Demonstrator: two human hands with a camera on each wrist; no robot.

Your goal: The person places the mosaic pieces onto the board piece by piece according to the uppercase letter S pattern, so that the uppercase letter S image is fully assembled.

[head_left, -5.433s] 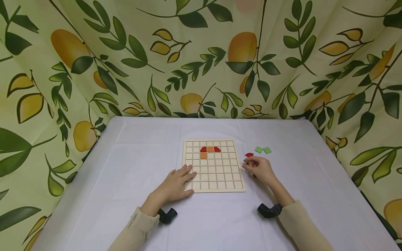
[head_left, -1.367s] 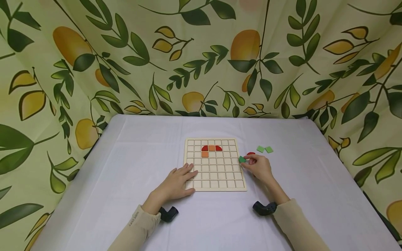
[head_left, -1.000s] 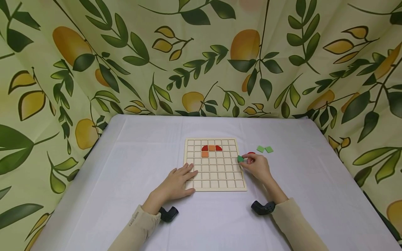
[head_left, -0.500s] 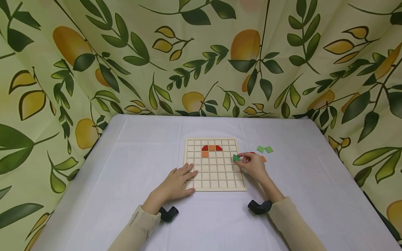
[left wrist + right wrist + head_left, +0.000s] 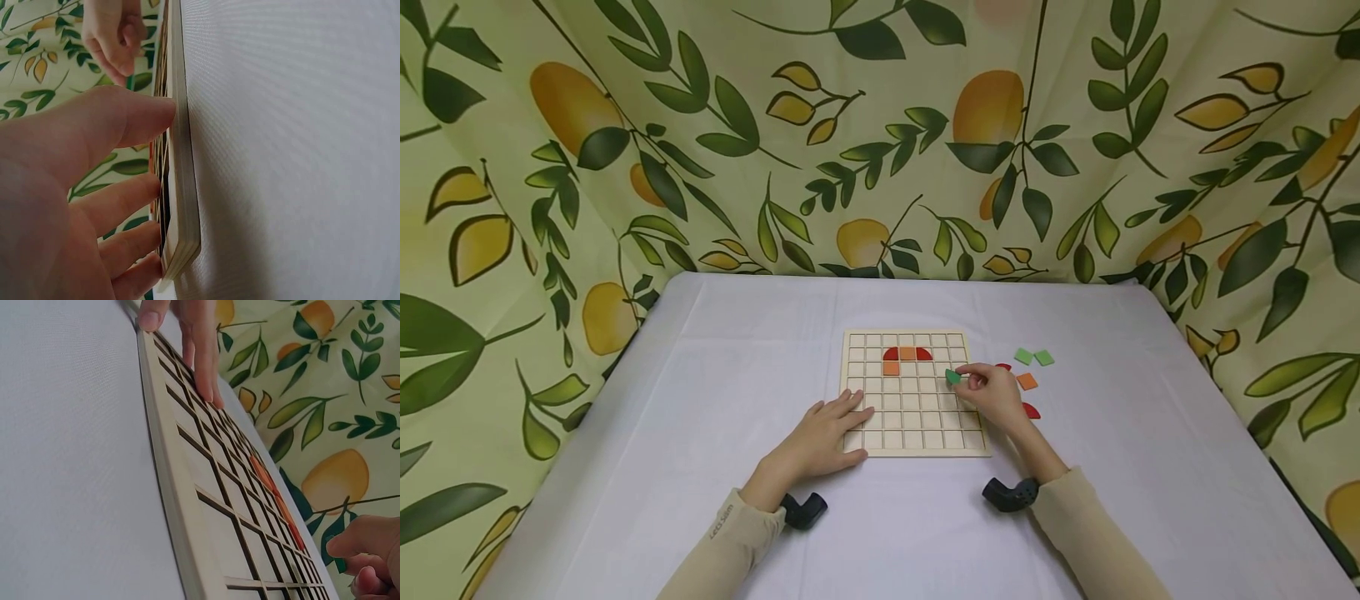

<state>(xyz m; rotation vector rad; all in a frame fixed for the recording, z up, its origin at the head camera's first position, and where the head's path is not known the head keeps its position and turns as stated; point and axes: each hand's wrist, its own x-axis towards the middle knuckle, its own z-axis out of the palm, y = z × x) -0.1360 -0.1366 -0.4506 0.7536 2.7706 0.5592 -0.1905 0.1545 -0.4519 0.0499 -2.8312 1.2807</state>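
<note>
A pale wooden grid board (image 5: 917, 422) lies on the white-covered table. My left hand (image 5: 822, 440) rests spread on its near left corner, with the thumb at the front edge. Between thumb and fingertips, my right hand (image 5: 996, 394) pinches a small dark green tile (image 5: 952, 377) over the right part of the board. The tile has one curved side; in the right wrist view only a strip of the green tile (image 5: 340, 564) shows. On the board sit two red quarter-round tiles with an orange square (image 5: 907, 353) between them, and another orange square (image 5: 891, 368) below the left one.
Right of the board lie two light green squares (image 5: 1033, 357), an orange square (image 5: 1027, 381) and a red quarter-round tile (image 5: 1032, 411). Another red tile (image 5: 1003, 366) is partly covered by my right hand. A leaf-and-fruit patterned curtain (image 5: 880, 150) surrounds the table's back and sides.
My right hand has carried the dark green tile from right of the board leftward over its right columns, uncovering the orange and red tiles beside the board. The left hand has stayed in place.
</note>
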